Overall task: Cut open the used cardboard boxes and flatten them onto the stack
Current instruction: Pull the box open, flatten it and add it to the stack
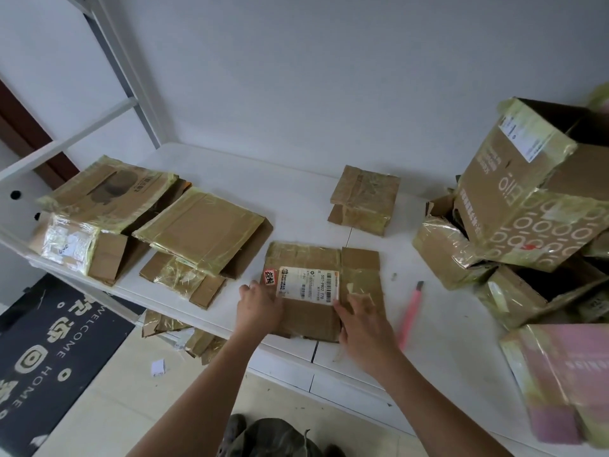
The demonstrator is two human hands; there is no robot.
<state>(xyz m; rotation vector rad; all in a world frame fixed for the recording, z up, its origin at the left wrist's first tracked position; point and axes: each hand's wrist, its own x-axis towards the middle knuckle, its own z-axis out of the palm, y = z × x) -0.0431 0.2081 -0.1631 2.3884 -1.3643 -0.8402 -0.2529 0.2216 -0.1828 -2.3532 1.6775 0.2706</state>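
Flattening is in hand. Left of the box (313, 291) lies the stack (158, 222); the box is pressed flat on the table (296, 192) by the left hand (260, 308) and right hand (362, 324), fingers spread. Right of it lie the cutter (410, 313) and uncut boxes (527, 209). Next, the box is probably to be gripped and carried to the stack.

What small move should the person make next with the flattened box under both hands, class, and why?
Probably slide the flattened brown cardboard box with the white shipping label left onto the stack of flattened taped cardboard. It already lies flat on the white table, the left hand and right hand rest on it, and the pink utility knife lies aside, so cutting looks finished.
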